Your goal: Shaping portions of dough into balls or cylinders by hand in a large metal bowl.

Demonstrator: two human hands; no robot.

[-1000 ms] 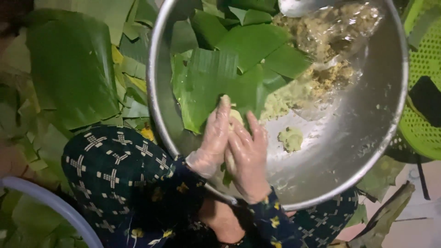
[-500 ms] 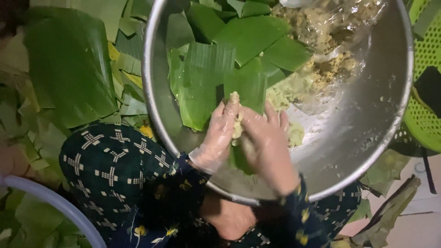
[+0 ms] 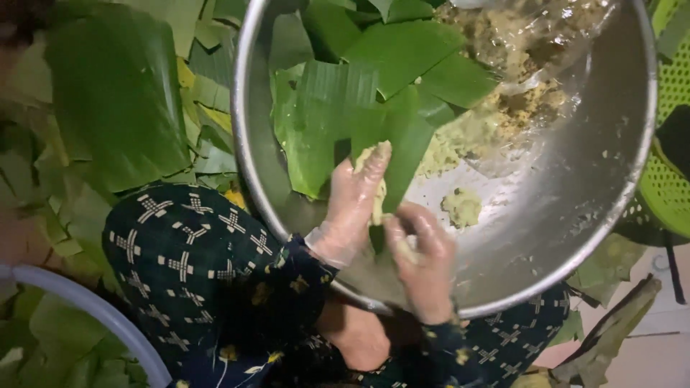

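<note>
Both gloved, left hand (image 3: 352, 208) and right hand (image 3: 424, 262) pinched together around a lump of pale filling (image 3: 375, 197) on a green leaf (image 3: 402, 144), steel bowl (image 3: 575, 215) beneath.

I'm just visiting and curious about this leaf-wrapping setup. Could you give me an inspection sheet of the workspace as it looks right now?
Surface: large metal bowl, tilted toward the person, dented and shiny.
Job's things: pale yellow-green paste portion being folded into a green leaf piece.
Clutter: stack of cut leaves in the bowl; paste heap under clear plastic film; small paste lump.
Fingers: left hand and right hand, both in clear gloves, pinching leaf and paste.
Cables: nothing seen.
Surroundings: leaf scraps on the floor; green mesh basket; pale tub rim; patterned dark clothing.
</note>
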